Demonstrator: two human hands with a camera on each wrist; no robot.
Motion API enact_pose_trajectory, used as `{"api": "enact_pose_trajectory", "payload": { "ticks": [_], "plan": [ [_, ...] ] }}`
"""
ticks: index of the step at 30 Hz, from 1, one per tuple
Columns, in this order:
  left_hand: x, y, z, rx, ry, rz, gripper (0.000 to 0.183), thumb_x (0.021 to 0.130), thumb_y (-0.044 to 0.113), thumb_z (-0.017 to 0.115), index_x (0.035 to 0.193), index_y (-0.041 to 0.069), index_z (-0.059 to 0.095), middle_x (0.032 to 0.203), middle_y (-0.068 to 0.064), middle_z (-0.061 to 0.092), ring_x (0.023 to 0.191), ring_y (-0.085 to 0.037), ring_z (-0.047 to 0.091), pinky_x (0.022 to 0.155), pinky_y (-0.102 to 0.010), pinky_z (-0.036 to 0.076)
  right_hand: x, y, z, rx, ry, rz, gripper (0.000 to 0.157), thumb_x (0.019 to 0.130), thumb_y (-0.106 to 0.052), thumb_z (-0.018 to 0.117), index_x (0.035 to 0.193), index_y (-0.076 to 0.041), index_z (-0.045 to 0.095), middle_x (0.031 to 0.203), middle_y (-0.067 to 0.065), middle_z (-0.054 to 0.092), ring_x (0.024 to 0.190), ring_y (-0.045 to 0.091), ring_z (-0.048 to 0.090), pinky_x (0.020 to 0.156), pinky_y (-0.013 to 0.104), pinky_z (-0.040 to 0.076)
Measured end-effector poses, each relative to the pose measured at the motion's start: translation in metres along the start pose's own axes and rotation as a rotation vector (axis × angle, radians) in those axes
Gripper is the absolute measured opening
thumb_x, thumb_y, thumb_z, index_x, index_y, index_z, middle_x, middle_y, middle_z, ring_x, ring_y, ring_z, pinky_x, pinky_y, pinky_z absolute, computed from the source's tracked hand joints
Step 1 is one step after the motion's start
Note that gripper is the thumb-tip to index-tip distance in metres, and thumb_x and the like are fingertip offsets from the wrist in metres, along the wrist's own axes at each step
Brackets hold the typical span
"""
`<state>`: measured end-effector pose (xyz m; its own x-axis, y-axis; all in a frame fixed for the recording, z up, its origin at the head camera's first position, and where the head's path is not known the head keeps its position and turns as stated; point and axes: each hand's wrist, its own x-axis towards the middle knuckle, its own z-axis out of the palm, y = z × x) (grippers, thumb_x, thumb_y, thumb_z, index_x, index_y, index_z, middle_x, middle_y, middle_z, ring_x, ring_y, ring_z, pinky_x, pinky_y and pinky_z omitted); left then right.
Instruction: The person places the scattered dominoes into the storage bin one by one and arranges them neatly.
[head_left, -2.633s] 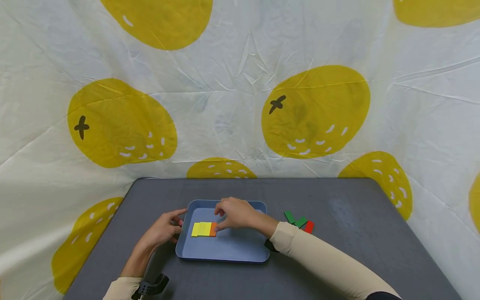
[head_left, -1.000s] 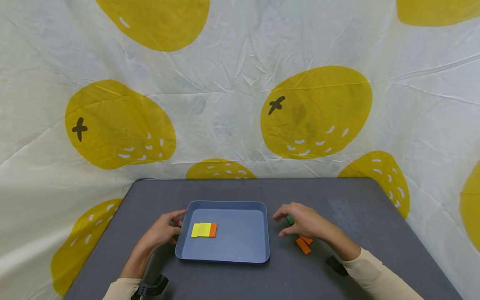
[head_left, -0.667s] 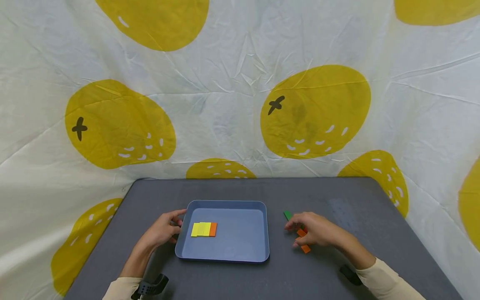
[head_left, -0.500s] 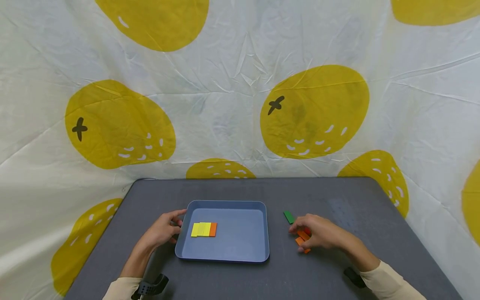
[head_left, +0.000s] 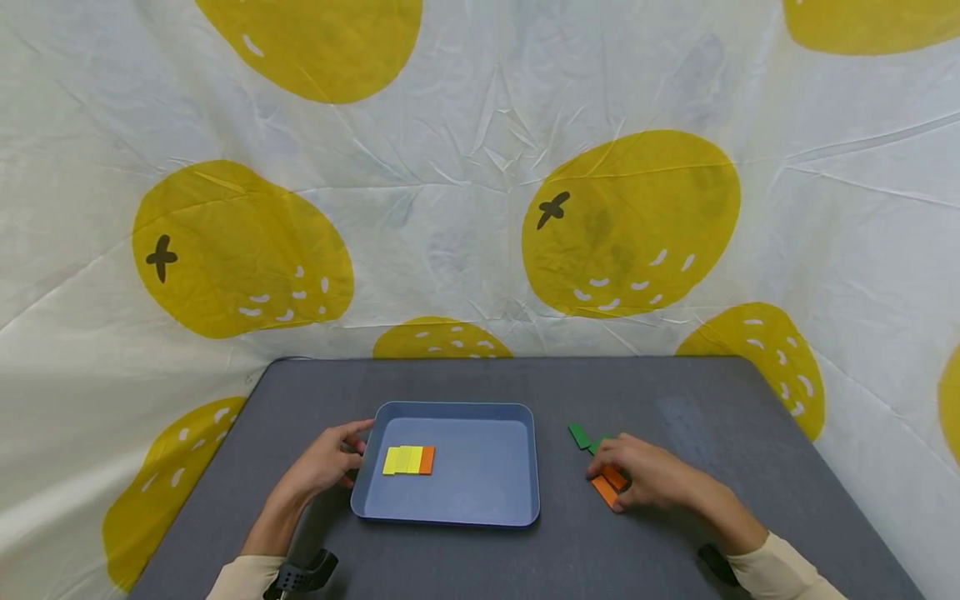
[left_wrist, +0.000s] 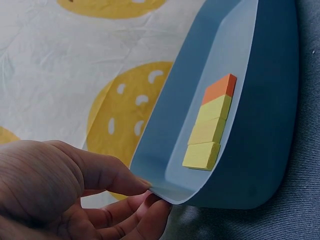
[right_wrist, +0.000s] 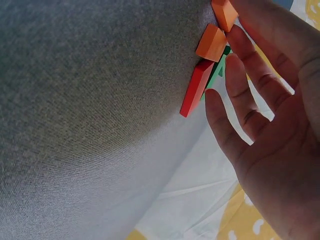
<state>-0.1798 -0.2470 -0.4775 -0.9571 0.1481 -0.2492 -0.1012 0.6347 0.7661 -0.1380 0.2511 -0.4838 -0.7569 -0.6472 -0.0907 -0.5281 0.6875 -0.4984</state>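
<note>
My left hand [head_left: 321, 460] pinches the left rim of a blue-grey tray [head_left: 487, 483], thumb above and fingers below in the left wrist view. Inside the tray, several yellow blocks [left_wrist: 207, 131] and one orange block [left_wrist: 220, 89] form a touching row. Right of the tray, my right hand [head_left: 656, 475] grips an orange block [head_left: 604, 492] by its ends, between thumb and fingertips, at the tabletop. Another orange block [right_wrist: 212, 44] lies beside it, partly under the hand in the head view. A red block [right_wrist: 196, 89] shows only in the right wrist view.
Two green blocks [head_left: 579, 435] lie just behind the right hand, one partly covered by it. The dark grey table [head_left: 450, 562] carries everything. A white cloth [head_left: 442, 250] with yellow fruit shapes hangs behind the table.
My right hand has left the row inside the tray, moved right to the loose blocks and closed its fingertips on an orange one. The left hand stays on the rim.
</note>
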Motion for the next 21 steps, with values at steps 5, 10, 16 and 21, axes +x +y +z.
{"api": "enact_pose_trajectory", "payload": {
  "ticks": [5, 10, 16, 21],
  "plan": [
    [0.0001, -0.0004, 0.0002, 0.004, 0.001, -0.002, 0.062, 0.09, -0.009, 0.059, 0.15, 0.003, 0.047, 0.103, -0.015, 0.057, 0.084, -0.025, 0.056, 0.059, -0.04, 0.052, 0.0006, -0.0014, 0.0021, -0.026, 0.011, 0.009, 0.04, 0.075, -0.018, 0.089, 0.112, -0.022, 0.075, 0.109, -0.013, 0.064, 0.097, 0.01, 0.052, 0.083, 0.032, 0.048],
    [0.0006, -0.0004, 0.0008, 0.007, 0.008, 0.004, 0.062, 0.09, -0.009, 0.06, 0.15, 0.002, 0.048, 0.102, -0.015, 0.056, 0.083, -0.025, 0.056, 0.058, -0.04, 0.052, 0.0015, 0.0013, 0.0034, -0.045, 0.044, -0.015, 0.037, 0.077, -0.022, 0.088, 0.111, -0.018, 0.076, 0.108, -0.011, 0.064, 0.094, 0.008, 0.05, 0.08, 0.03, 0.047],
    [0.0011, 0.0006, 0.0012, 0.013, 0.01, 0.001, 0.062, 0.09, -0.009, 0.06, 0.15, 0.002, 0.048, 0.101, -0.014, 0.056, 0.083, -0.025, 0.056, 0.058, -0.04, 0.052, 0.0021, 0.0049, 0.0013, -0.075, 0.055, -0.056, 0.04, 0.075, -0.021, 0.089, 0.113, -0.017, 0.075, 0.109, -0.009, 0.063, 0.094, 0.006, 0.046, 0.08, 0.03, 0.046],
    [0.0024, 0.0013, 0.0015, 0.011, 0.011, -0.001, 0.062, 0.09, -0.009, 0.059, 0.15, 0.003, 0.048, 0.102, -0.015, 0.056, 0.083, -0.025, 0.056, 0.058, -0.04, 0.052, 0.0034, 0.0062, -0.0009, -0.098, 0.07, -0.095, 0.039, 0.076, -0.021, 0.089, 0.112, -0.015, 0.075, 0.107, -0.008, 0.063, 0.093, 0.007, 0.047, 0.08, 0.03, 0.046]
  ]
}}
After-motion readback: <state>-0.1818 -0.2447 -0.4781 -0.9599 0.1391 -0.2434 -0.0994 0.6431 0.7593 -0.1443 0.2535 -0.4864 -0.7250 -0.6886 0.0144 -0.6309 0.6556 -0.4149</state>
